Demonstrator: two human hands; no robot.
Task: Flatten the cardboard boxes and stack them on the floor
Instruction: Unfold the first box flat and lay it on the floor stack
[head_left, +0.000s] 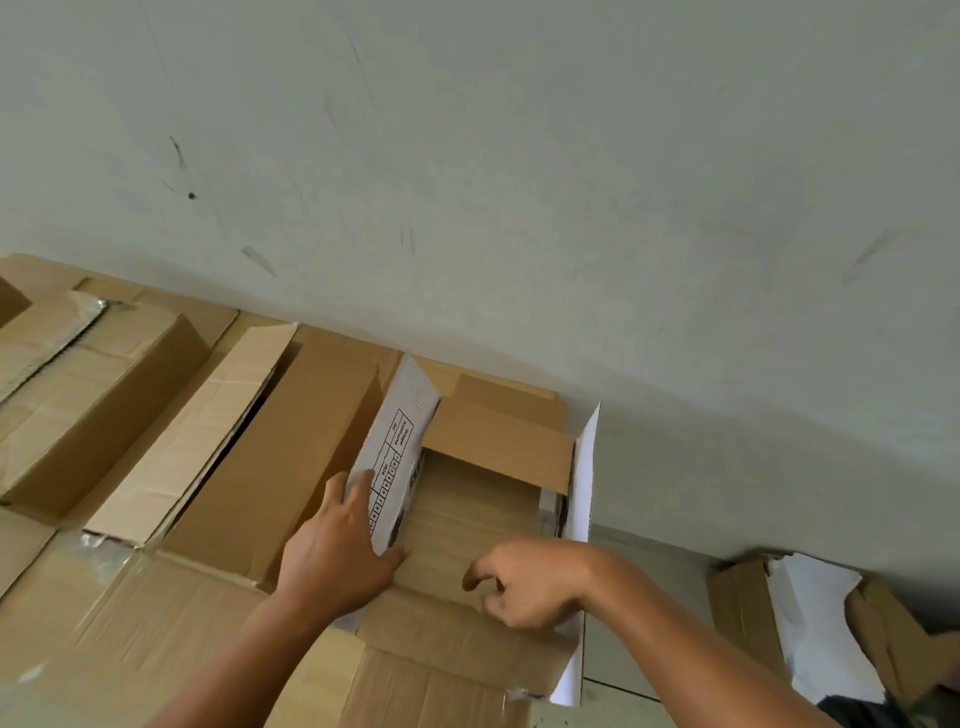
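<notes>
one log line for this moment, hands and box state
left hand: fingers on printed flap | right hand: curled over near flap | open box: not flattened | floor: flattened cardboard

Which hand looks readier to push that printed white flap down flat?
Probably the left hand: its fingers already lie on the printed white flap of the open box. The right hand curls at the box's near edge, off that flap.
</notes>
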